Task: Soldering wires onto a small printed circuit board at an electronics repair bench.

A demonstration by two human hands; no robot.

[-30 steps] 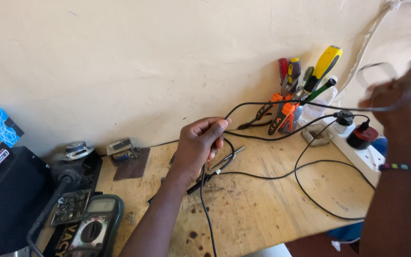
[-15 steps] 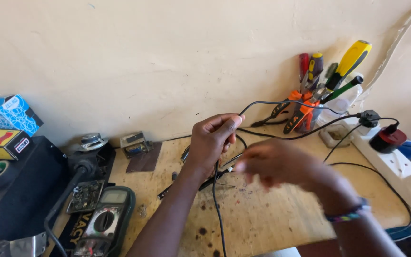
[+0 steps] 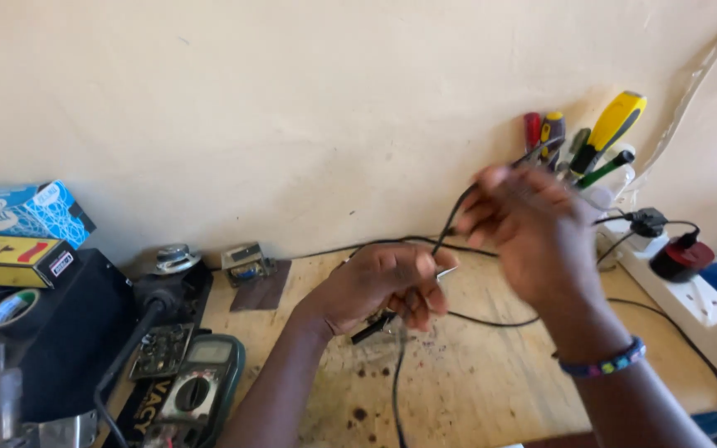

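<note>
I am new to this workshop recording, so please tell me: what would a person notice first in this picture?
First the two hands in the middle: the left hand grips a thin black cable over the wooden bench, and the right hand, blurred, is at the same cable higher up. Next, the bright screwdrivers against the wall at the upper right, above a white power strip. A green multimeter lies at the lower left.

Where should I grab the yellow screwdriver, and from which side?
Probably by the yellow handle, coming from above and the front. It stands tip-down among other tools against the wall, tilted right, so only the handle is free; the shaft is hidden.
</note>
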